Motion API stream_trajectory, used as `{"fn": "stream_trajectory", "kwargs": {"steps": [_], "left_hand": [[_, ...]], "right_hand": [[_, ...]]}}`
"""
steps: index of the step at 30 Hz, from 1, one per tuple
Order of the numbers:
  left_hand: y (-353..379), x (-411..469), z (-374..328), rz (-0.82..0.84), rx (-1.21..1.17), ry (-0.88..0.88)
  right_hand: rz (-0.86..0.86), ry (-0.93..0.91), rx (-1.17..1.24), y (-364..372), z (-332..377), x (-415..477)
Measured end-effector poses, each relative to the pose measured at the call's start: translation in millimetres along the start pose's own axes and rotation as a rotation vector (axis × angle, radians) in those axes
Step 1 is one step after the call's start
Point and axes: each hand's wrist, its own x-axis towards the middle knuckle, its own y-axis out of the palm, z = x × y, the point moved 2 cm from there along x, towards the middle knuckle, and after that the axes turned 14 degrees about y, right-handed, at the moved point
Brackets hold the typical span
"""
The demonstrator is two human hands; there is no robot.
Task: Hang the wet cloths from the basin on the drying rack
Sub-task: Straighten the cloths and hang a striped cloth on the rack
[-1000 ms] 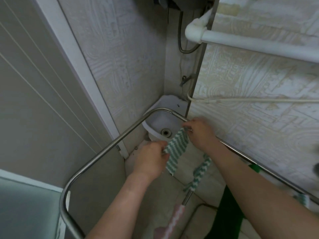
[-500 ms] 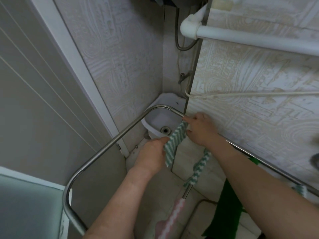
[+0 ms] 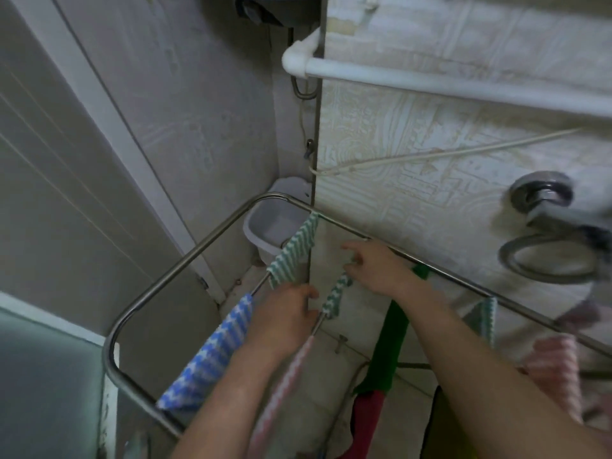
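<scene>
Judging from how the cloths lie, the task is taken to be well advanced. A wide green-and-white striped cloth (image 3: 291, 256) is draped over a thin inner rod of the tubular stainless-steel drying rack (image 3: 185, 258), toward its far end. A blue-and-white striped cloth (image 3: 212, 352) is hung nearer on the same rod. On the next rod to the right a narrow green-and-white striped cloth (image 3: 336, 294) is hung, with a pink-and-white striped cloth (image 3: 284, 385) nearer on it. Further right, a plain green cloth (image 3: 390, 342), a red cloth (image 3: 367, 415) below it and more striped cloths, blurred, are seen hanging.

The left hand (image 3: 284, 319) is placed between the two rods, at the near lower edge of the wide cloth. Its fingers (image 3: 308, 293) are bent, but whether they are clamped on cloth or rod cannot be told. The right hand (image 3: 374, 270) is held just right of the narrow cloth's far end, its fingers (image 3: 347, 247) loosely apart with nothing seen clamped between them.

The small white plastic basin (image 3: 251, 236) is seen in the far corner beyond the rack, partly hidden by the wide cloth. No cloth is seen in the part that shows. Little is judged to be left: the straightening of the two green-and-white cloths, and the hanging of any cloth hidden in the basin.
</scene>
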Motion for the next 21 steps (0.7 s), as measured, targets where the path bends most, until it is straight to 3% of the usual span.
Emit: {"fn": "stream_trajectory", "kwargs": {"steps": [4, 10, 16, 21], "left_hand": [[20.4, -19.2, -17.2, 0.102, 0.069, 0.002], [21.1, -40.3, -51.0, -0.082, 0.217, 0.019], [32.2, -67.3, -143.1, -0.121, -0.018, 0.275], [48.8, -86.1, -203.7, -0.078, -0.271, 0.320]], "right_hand": [[-0.113, -0.027, 0.216, -3.6, -18.8, -45.9], [-0.146, 0.087, 0.365, -4.3, -69.9, -124.6], [-0.356, 0.166, 0.424, -13.0, -120.3, -224.6], [-0.496, 0.293, 0.457, -18.4, -152.2, -299.7]]}}
